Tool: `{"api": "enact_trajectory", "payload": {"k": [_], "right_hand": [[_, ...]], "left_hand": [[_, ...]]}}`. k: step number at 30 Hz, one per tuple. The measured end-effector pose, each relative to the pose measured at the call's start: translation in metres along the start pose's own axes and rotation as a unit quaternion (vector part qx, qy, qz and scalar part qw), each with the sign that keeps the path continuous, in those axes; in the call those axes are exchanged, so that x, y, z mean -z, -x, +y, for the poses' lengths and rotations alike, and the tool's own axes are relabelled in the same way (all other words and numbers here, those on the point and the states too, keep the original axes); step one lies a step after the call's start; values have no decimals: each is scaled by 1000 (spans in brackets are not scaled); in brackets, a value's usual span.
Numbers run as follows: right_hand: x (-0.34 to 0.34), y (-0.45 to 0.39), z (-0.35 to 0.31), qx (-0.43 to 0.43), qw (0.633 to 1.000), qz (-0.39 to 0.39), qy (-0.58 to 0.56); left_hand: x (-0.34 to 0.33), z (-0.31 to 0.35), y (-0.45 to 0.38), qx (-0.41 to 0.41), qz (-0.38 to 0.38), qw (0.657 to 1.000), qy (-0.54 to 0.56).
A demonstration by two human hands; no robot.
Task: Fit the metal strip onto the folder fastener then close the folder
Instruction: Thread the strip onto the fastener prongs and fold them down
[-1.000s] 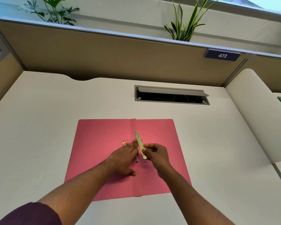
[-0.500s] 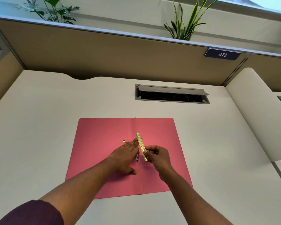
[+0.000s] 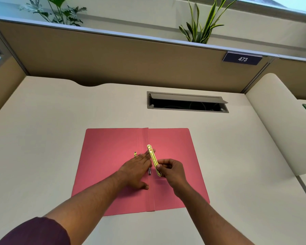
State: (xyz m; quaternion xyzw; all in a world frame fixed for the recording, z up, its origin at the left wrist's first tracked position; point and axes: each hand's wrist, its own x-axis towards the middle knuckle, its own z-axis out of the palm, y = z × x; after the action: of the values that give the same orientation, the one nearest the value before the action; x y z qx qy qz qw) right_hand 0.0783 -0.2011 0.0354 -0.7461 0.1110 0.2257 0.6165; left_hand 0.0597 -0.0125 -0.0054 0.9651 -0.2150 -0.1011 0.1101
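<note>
the metal strip (image 3: 154, 160), yellow-gold, sits pinched between the thumb and curled fingers of the right hand (image 3: 171, 171), tilted so its far end points toward 11 o'clock, just right of the fold of the folder (image 3: 175, 142). the pink folder lies open and flat on the desk (image 3: 42, 129). the left hand (image 3: 136, 169) is spread flat, palm down, holding nothing, fingertips touching the strip. a small prong of the fastener (image 3: 135, 154) stands at 10 o'clock from that hand; another bit (image 3: 149, 171) shows between the hands.

Cream desk (image 3: 42, 138) with open pink folder (image 3: 109, 174) flat on top
</note>
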Motion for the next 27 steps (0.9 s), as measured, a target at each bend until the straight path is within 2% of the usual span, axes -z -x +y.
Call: {"api": "enact_trajectory", "payload": {"k": [17, 22, 27], "right_hand": [[1, -5, 2, -17, 1000, 4, -11], [1, -4, 3, -22, 1000, 1, -17], [1, -6, 4, -32, 999, 2, -22]], "left_hand": [[2, 2, 3, -6, 1, 1000, 14], [0, -3, 4, 12, 87, 989, 122], [-1, 0, 4, 70, 177, 947, 258]]}}
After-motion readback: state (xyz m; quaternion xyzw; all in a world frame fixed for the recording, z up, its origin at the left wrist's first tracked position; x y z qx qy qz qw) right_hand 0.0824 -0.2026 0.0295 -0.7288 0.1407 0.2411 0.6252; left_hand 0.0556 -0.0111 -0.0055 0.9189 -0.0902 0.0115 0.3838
